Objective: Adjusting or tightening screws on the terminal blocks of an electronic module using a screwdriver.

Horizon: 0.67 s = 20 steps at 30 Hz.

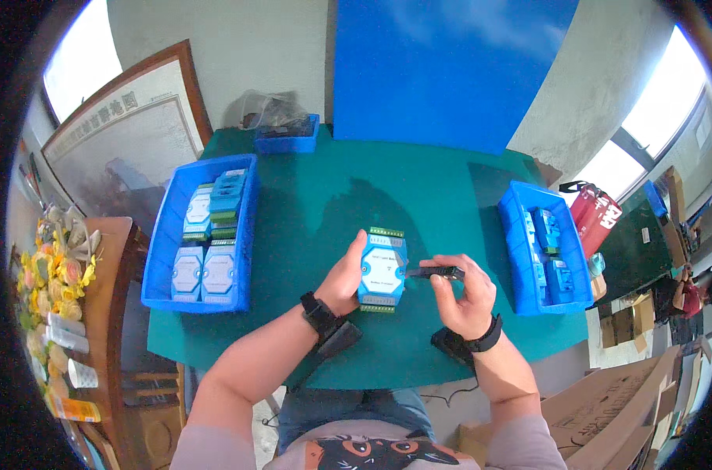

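Note:
Over the middle of the green table, my left hand (pixel 343 279) grips the left edge of a blue electronic module (pixel 382 272). The module has a white label on its face and green terminal blocks along its far and near ends. My right hand (pixel 468 299) pinches a slim black object (pixel 439 272) between thumb and fingers. Its narrow end points left and lies at or just beside the module's right edge; whether they touch I cannot tell. The object's exact kind is too small to make out.
On the left stands a blue bin (pixel 154 270) with several similar modules. Another blue bin (pixel 579 301) at the right holds more blue units. A small blue tray (pixel 287 145) with a plastic bag sits at the far edge. A red cylindrical bag (pixel 595 215) lies beyond the right bin.

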Tool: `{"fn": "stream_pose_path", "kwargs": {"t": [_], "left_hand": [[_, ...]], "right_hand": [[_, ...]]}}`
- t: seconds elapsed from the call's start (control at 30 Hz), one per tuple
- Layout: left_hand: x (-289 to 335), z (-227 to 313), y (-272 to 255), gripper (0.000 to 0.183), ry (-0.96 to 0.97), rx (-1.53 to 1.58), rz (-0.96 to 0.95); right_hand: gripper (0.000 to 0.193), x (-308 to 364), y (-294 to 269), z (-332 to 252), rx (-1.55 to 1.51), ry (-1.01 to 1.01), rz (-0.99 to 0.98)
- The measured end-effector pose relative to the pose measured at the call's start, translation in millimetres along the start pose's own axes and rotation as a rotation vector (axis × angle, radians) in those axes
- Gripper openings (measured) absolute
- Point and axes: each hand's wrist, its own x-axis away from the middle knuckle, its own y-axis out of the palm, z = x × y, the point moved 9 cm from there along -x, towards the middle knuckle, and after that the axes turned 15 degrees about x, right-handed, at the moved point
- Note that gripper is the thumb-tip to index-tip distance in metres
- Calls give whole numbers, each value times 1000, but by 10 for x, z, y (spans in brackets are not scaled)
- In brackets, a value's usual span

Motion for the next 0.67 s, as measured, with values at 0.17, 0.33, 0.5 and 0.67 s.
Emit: {"fn": "stream_pose_path", "kwargs": {"t": [0.17,0.33,0.5,0.67], "left_hand": [[13,36,27,64,36,20,-38],[41,56,8,66,40,9,-27],[19,27,52,65,43,-4,-29],[40,36,5,66,26,-19,3]], "right_hand": [[12,4,-359,-58,-264,110,155],[30,-20,-282,-23,-645,352,-130],[32,541,167,140,-495,439,-618],[47,997,303,75,-80,449,-1152]]}}
